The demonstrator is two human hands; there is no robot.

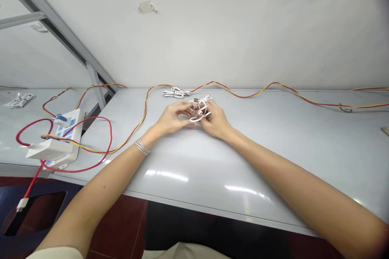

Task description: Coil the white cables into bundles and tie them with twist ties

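Between my two hands, just above the grey tabletop [194,158], is a loosely coiled white USB cable [200,111]. Its USB plug stands up near the top of the coil, the reddish-brown end facing me. My left hand [174,118] has its fingers closed on the coil's left side. From the right, my right hand [216,119] grips the same loops, its fingertips partly hidden by the cable. Right behind my left hand lies a second white cable [176,92], bundled with a dark tie.
At the left, a white power strip [68,129] holds a white adapter [50,149] and a red cable [91,119]. Twisted red-yellow wire [267,85] runs along the wall. Another white cable bundle [20,100] lies far left, beyond a metal frame post [95,85].
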